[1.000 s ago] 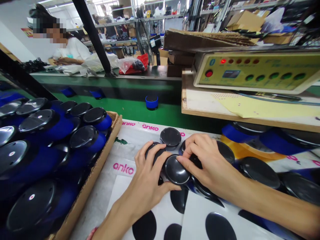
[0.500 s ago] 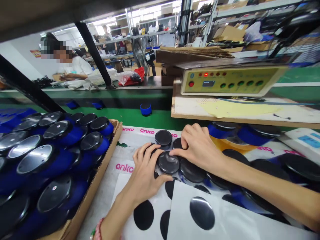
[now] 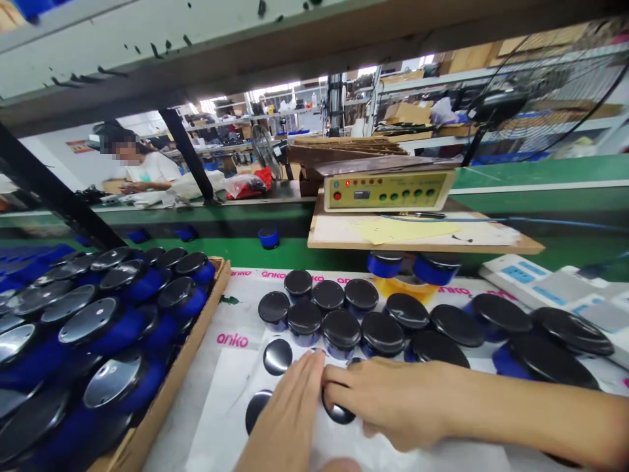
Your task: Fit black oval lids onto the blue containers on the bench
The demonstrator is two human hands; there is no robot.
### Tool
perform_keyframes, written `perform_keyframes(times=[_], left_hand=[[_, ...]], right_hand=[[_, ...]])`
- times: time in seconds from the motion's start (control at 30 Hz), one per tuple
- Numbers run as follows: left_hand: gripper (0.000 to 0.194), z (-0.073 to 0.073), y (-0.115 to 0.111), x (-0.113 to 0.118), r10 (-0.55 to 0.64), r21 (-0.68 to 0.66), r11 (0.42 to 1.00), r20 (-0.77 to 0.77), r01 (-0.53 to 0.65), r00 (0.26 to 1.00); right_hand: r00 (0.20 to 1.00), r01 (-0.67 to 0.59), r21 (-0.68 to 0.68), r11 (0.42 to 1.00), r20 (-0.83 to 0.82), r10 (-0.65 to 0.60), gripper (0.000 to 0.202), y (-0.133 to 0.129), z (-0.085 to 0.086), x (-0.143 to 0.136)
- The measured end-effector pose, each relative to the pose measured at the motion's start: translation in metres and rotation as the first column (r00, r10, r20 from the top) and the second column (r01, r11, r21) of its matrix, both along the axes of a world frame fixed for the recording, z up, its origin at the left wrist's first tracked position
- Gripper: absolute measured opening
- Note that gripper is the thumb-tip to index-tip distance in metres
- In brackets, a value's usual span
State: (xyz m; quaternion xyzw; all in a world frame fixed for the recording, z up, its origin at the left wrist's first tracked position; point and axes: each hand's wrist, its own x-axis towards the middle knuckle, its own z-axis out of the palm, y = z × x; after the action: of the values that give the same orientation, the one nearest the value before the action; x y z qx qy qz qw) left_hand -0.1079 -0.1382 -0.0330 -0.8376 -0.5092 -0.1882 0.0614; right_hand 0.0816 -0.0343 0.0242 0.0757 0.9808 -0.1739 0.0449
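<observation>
A white sheet [image 3: 216, 400] bearing round black stickers lies in front of me. My left hand [image 3: 295, 413] rests on it, fingers stretched out and side by side, thumb low at the frame's bottom edge. Close to its fingertips, my right hand [image 3: 388, 396] has curled fingers pinched at the edge of a black round sticker [image 3: 340, 413], partly covering it. Another black sticker [image 3: 278, 356] shows beyond my left hand. Behind the sheet stand rows of short blue cylinders with black tops [image 3: 341, 330], packed closely together.
At left, a cardboard box [image 3: 189, 357] holds many similar blue cylinders. A wooden shelf [image 3: 339, 236] carries a control box [image 3: 388, 191] with a red light. White devices [image 3: 535, 278] lie at right. Across the bench sits a person [image 3: 152, 169].
Both hands have come from the black-topped cylinders down to the sheet. The cylinder tops they covered are now in view. The camera view has shifted, showing more of the overhead shelf.
</observation>
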Motion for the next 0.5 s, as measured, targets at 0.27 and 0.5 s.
perform_keyframes(times=[0.27, 0.5], left_hand=[[0.155, -0.055, -0.014, 0.016, 0.330, -0.221, 0.924, 0.041, -0.313, 0.943], [0.133, -0.047, -0.013, 0.019, 0.316, -0.273, 0.922, 0.119, -0.275, 0.941]], right_hand=[[0.985, -0.103, 0.014, 0.995, 0.139, 0.100, 0.056, 0.004, 0.012, -0.024], [0.977, -0.210, 0.178, 0.961, -0.001, 0.213, 0.048, 0.004, 0.007, -0.031]])
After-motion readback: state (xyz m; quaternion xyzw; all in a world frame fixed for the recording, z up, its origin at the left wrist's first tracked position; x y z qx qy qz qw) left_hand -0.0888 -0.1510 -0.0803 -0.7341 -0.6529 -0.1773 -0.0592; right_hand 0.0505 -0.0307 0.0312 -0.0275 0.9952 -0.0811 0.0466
